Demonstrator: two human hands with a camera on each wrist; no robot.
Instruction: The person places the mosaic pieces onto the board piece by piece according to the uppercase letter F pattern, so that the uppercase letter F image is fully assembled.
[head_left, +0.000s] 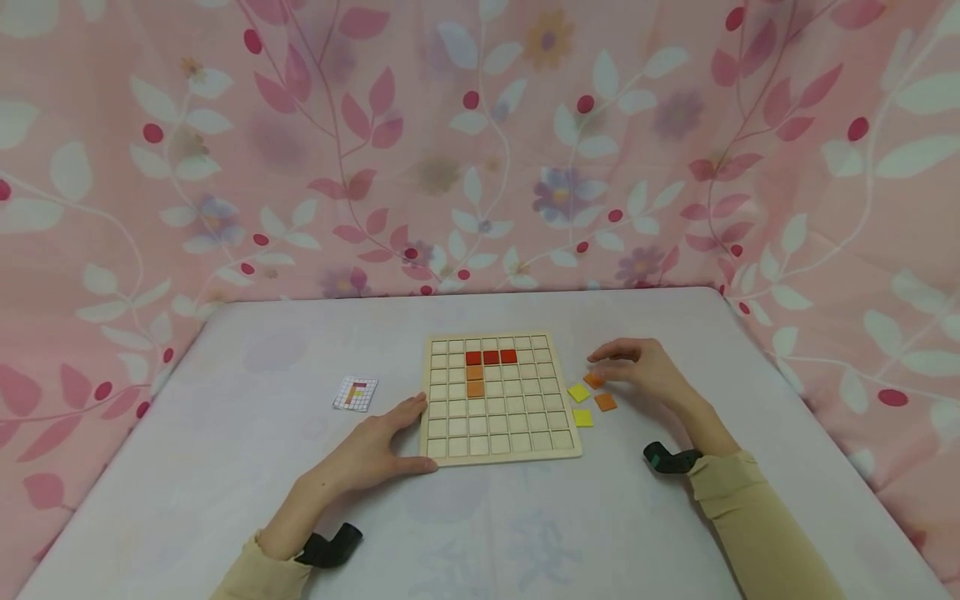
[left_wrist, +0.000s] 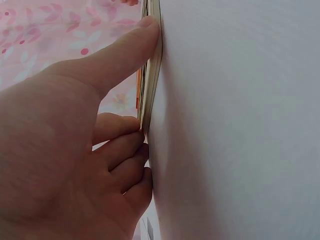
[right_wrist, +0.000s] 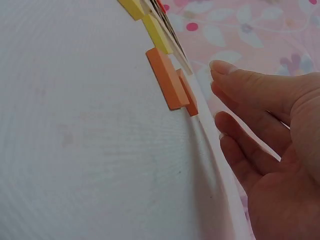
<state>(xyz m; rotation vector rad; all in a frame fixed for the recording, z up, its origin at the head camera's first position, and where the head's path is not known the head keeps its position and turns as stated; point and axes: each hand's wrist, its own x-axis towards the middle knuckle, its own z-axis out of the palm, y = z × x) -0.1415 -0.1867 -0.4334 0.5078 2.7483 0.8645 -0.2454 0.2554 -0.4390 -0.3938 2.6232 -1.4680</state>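
A wooden grid board [head_left: 498,427] lies on the table. Three red tiles [head_left: 491,357] form a row near its far side, with two orange tiles [head_left: 476,389] running down from the leftmost. At the board's near left corner is my left hand [head_left: 367,450], thumb along the front edge [left_wrist: 152,65] and fingers against the left side. My right hand [head_left: 637,367] hovers over the loose tiles, fingers loosely bent, nothing between them in the right wrist view. Beneath and beside it lie two loose orange tiles [head_left: 605,402] and two yellow tiles [head_left: 582,417].
Left of the board lies a small printed card [head_left: 356,394] showing a coloured grid pattern. A pale cloth covers the table [head_left: 487,533]. Flower-patterned curtains [head_left: 480,150] stand behind and at both sides. Black wrist devices [head_left: 671,458] sit at both sleeves.
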